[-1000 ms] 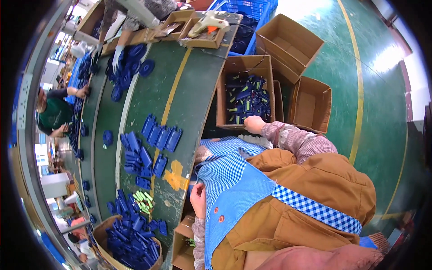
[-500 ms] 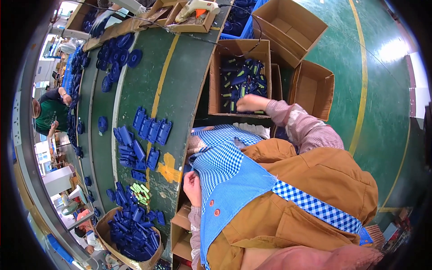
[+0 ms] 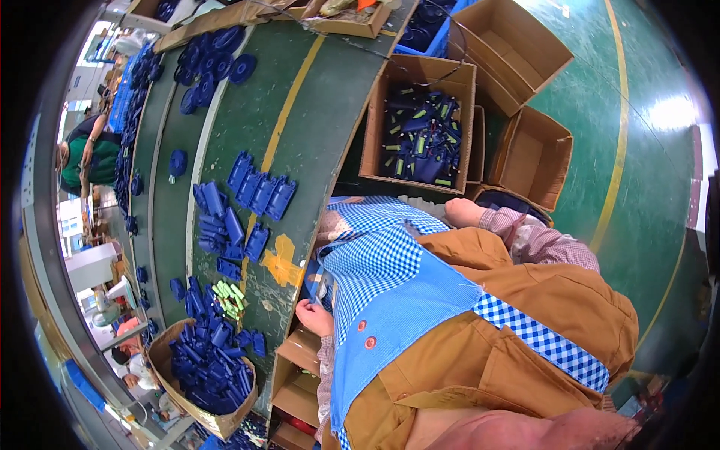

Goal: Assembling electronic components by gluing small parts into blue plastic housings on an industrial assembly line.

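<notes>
My right hand (image 3: 463, 213) is beside my blue checked apron (image 3: 397, 255), just below an open cardboard box (image 3: 417, 69). Its fingers curl under, and whatever they may hold is hidden. Inside that box lie dark blue plastic parts (image 3: 427, 163), many with light-green cylinders. My left hand (image 3: 315, 318) is low at the bench's near edge, its fingers bent together by the apron; I cannot make out anything in them. Nearest to it on the green bench (image 3: 300, 112) are blue plastic housings (image 3: 257, 241) and a small pile of light-green cylinders (image 3: 229, 298).
A cardboard box (image 3: 251, 386) heaped with blue parts stands at the lower left. Round blue parts (image 3: 241, 69) lie farther up the bench. Empty cartons (image 3: 536, 154) and a blue crate (image 3: 439, 46) stand at the right. Across the line, a person in green (image 3: 101, 157) works.
My right hand has drawn back from over the box of blue parts to beside my apron. My left hand has shifted slightly along the bench edge. The whole view has turned a little.
</notes>
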The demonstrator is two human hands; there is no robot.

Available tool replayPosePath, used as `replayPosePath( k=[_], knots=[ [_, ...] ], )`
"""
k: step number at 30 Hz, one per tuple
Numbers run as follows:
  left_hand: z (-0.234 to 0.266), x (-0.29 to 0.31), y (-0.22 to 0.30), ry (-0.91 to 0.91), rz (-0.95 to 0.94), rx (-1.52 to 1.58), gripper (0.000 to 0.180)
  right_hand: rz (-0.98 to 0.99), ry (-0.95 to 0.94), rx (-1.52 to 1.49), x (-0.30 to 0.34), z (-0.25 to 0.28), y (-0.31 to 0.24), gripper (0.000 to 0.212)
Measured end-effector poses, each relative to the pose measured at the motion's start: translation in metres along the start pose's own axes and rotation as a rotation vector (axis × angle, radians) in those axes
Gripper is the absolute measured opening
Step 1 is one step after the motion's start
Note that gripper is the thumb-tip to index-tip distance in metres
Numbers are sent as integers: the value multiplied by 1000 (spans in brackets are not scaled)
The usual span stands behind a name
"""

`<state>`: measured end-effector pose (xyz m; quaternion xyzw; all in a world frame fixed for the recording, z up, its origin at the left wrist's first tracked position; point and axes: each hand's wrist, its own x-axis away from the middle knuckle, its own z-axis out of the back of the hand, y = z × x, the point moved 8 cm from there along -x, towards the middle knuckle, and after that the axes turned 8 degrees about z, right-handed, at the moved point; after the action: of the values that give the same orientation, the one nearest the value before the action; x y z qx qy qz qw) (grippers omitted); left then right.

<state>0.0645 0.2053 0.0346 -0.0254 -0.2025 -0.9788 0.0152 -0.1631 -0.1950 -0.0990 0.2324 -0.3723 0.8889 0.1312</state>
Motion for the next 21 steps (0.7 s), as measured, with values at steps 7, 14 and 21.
replayPosePath(
  k=[7, 14, 21],
  knots=[
    [-116, -31, -270, -454, 397, -237, 28, 160, 35, -106, -47, -37, -1, 35],
    [-80, -9, -234, -368, 459, -160, 28, 282, 0, -283, -79, -91, 40, 40],
    [-51, -57, -249, -287, 496, -153, 28, 393, -178, -285, -176, -105, -33, 37]
  ],
)
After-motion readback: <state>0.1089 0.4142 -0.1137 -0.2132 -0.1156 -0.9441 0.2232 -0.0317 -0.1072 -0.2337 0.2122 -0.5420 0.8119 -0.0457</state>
